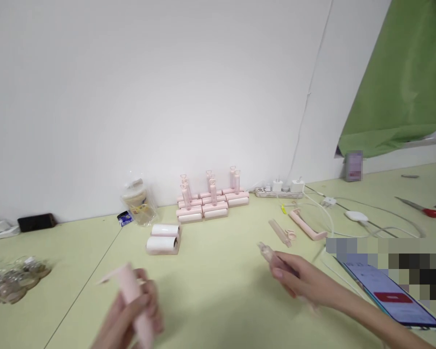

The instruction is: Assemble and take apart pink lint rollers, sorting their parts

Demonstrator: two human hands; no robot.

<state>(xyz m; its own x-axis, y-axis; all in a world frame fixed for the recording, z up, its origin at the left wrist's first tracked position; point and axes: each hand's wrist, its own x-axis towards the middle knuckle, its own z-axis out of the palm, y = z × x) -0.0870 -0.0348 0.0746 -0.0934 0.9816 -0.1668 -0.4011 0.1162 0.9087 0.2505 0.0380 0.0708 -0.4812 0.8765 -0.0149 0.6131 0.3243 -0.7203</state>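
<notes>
You are gripping a pink handle [128, 281] in your left hand [123, 315], blurred and running out of frame at its lower end, while your right hand [303, 278] is closing round a translucent tube [267, 250] whose middle your fingers are hiding. Just beyond the right grip, a clear strip [279, 232], a small pink ring piece [290, 234] and a pink bar [307, 225] are lying; beyond the left, two white rollers [163, 245] are resting. Right of your right grip, pixel blocks are covering whatever is adjoining the phone [392, 295].
</notes>
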